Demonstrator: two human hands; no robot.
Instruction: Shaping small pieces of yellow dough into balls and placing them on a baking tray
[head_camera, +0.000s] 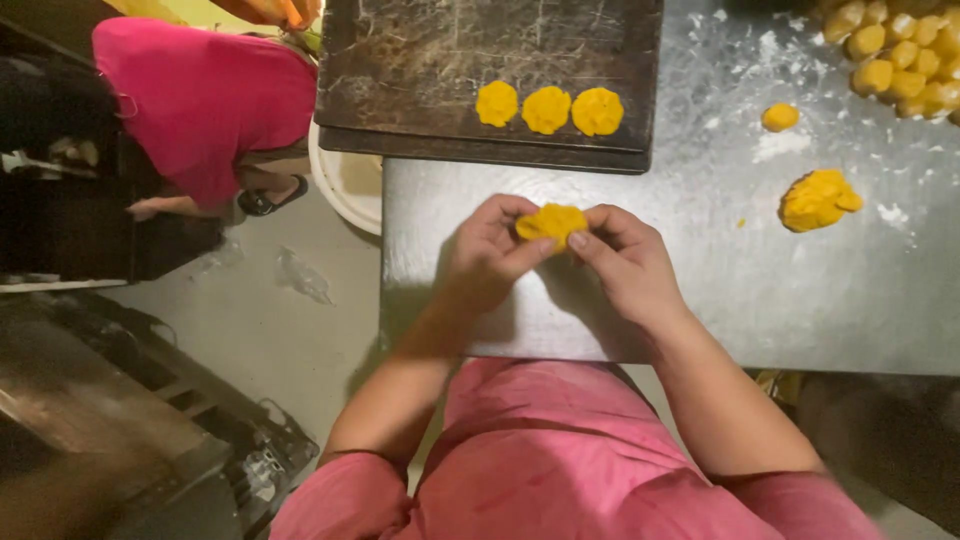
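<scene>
Both the left hand (487, 258) and the right hand (628, 262) are pinching a yellow dough piece (551, 222) between fingertips, just above the steel bench (700, 290). It appears the shaping step is underway. Three flattened discs (546, 108) are lying on the dark tray (430, 70) beyond.

A scuffed, flour-dusted metal table (620, 300) fills the middle and right of the view. At its far edge lies a dark, scratched baking tray (420, 70), with three flattened yellow dough discs (546, 109) in a row along its near side. To the right, directly on the table, sit a small yellow dough ball (780, 117), a patch of white flour (780, 145), a larger rough dough lump (818, 199), and a heap of dough balls (900, 55) in the far corner.
</scene>
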